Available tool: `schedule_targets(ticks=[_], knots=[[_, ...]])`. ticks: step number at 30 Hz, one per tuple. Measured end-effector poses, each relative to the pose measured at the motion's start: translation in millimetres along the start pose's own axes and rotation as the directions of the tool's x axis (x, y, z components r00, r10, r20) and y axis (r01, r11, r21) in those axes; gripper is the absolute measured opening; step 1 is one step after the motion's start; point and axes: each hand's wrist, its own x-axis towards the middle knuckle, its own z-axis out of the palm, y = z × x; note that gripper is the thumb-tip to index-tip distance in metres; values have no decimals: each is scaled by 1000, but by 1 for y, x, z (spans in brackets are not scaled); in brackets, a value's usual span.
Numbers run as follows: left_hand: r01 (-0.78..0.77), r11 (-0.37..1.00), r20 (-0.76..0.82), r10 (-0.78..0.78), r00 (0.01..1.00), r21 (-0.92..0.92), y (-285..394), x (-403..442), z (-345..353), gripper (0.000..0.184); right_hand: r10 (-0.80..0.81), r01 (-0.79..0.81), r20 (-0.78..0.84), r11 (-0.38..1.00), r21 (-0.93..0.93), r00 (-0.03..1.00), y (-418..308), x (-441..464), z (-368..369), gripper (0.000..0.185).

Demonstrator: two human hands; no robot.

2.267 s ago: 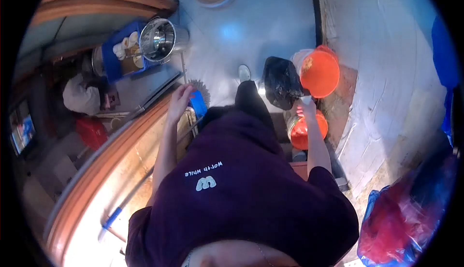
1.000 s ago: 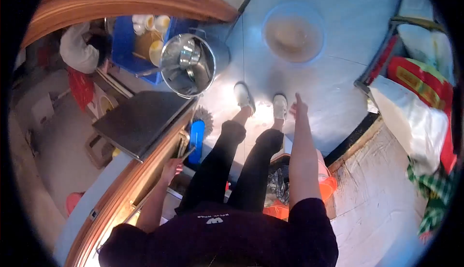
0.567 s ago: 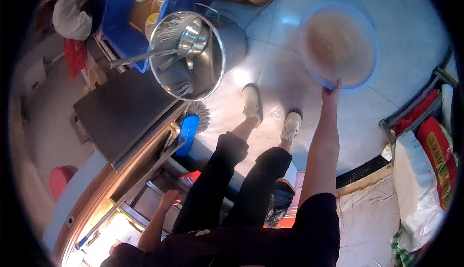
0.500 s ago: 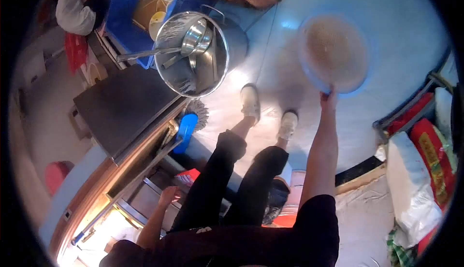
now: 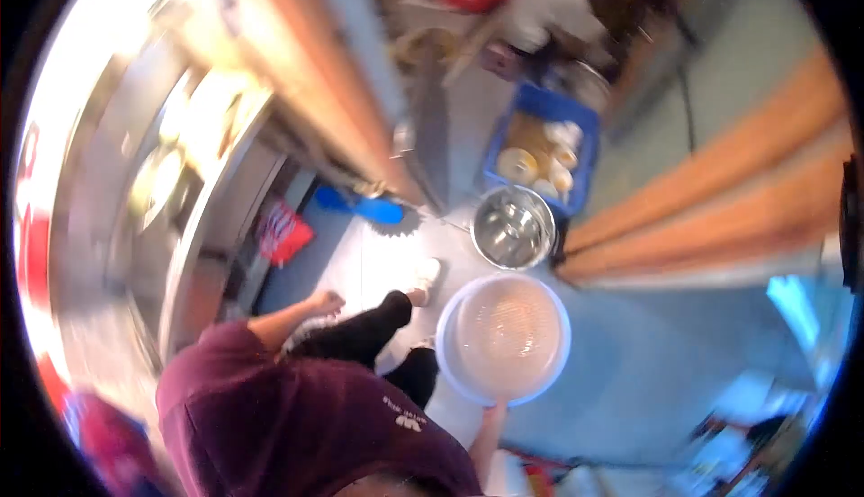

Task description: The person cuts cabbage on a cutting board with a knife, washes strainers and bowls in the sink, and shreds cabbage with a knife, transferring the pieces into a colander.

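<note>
My right hand (image 5: 493,414) grips the near rim of a round plastic strainer basket (image 5: 508,340). The basket has a pale blue-white rim and a brownish mesh-like bottom; its contents, if any, I cannot make out. It is held out over the floor, beside my shoes. My left hand (image 5: 326,304) hangs by my left thigh with its fingers loosely bent and nothing visible in it. Just beyond the basket stands a tall metal pot (image 5: 513,227) with shiny metal utensils inside, touched by neither hand.
Behind the pot sits a blue crate (image 5: 585,169) with several white cups and bowls. A blue brush-like tool (image 5: 382,211) lies near the wooden door frame (image 5: 333,74). A person in a white top (image 5: 553,11) is at the back. Wooden trim (image 5: 720,200) runs along the right wall.
My view has turned, so the pot and crate now appear ahead, nearer the middle. The basket has come closer to the pot, still in my right hand. My left hand remains at my side.
</note>
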Motion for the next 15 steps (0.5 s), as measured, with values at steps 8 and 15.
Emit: schedule_targets(ticks=[8, 15], knots=[[-101, 887, -374, -85, 924, -450, -92, -61, 14, 31, 87, 109, 271, 767, -633, 959, -109, -134, 266, 49], [-41, 830, -603, -370, 707, -557, -203, -124, 28, 34, 220, 279, 447, 529, -801, 867, -34, -86, 430, 52]])
